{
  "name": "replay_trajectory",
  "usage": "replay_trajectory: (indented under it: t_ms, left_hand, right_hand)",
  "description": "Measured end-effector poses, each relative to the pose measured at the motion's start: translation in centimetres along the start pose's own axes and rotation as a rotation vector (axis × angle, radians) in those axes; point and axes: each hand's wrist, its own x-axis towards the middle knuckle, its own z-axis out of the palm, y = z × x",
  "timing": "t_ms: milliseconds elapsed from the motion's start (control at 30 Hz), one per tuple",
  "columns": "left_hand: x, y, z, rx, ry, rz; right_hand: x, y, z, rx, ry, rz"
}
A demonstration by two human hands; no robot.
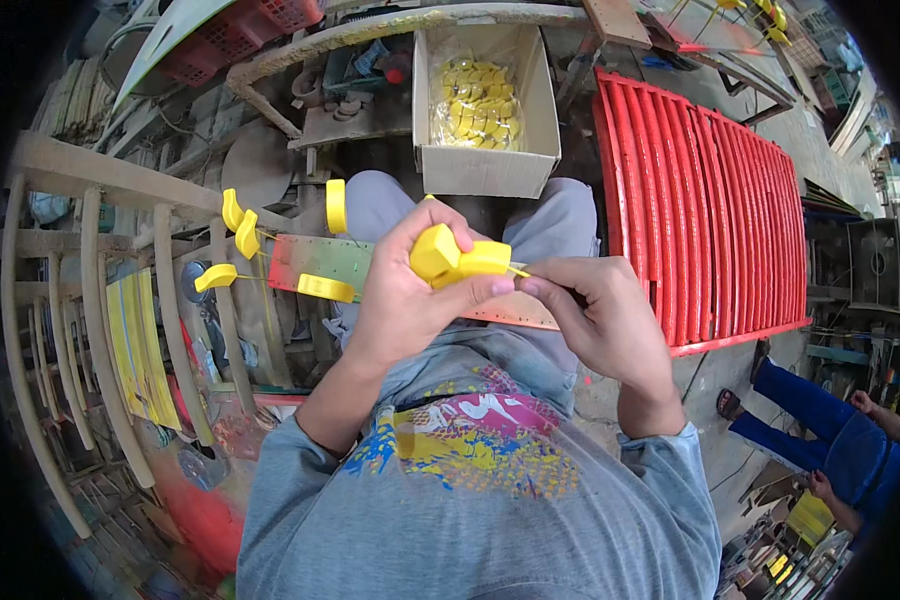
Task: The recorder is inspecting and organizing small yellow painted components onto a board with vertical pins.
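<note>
My left hand (397, 307) grips yellow curved pieces (435, 251), at least two of them bunched between thumb and fingers. With thumb and forefinger, my right hand (607, 307) pinches near a thin yellow tip (520, 271) beside those pieces; the fingers hide what it belongs to. Across my lap lies a long board (330, 259) with rows of small holes, coloured red, green and orange. At its left end, more yellow pieces stand out around it, among them an upright one (336, 206) and one on a thin wire (216, 277). My hands cover the board's middle.
Beyond my knees sits a cardboard box (487, 169) with a clear bag of yellow pieces (480, 105). A red slatted panel (705, 217) stands to the right, a dusty wooden slatted frame (94, 270) to the left. Far right is another person in blue trousers (802, 405).
</note>
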Motion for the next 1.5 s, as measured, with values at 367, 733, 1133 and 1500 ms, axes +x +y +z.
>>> replay_trajectory:
  t_ms: [367, 733, 1133, 1500]
  left_hand:
    - [0.7, -1.0, -0.4, -0.024, -0.075, -0.025]
    - [1.8, -0.3, 3.4, 0.250, -0.048, 0.379]
    - [7.0, 1.8, 3.4, -0.259, -0.124, -0.188]
    - [7.4, 2.0, 3.3, -0.354, 0.016, -0.291]
  right_hand:
    - [-0.5, 1.0, -0.3, 0.106, 0.020, 0.071]
    - [0.8, 5.9, -5.3, 0.957, -0.523, 0.371]
    - [10.5, 22.8, -5.4, 0.955, 0.387, 0.490]
    - [30.7, 41.2, -1.8, -0.187, 0.476, 0.747]
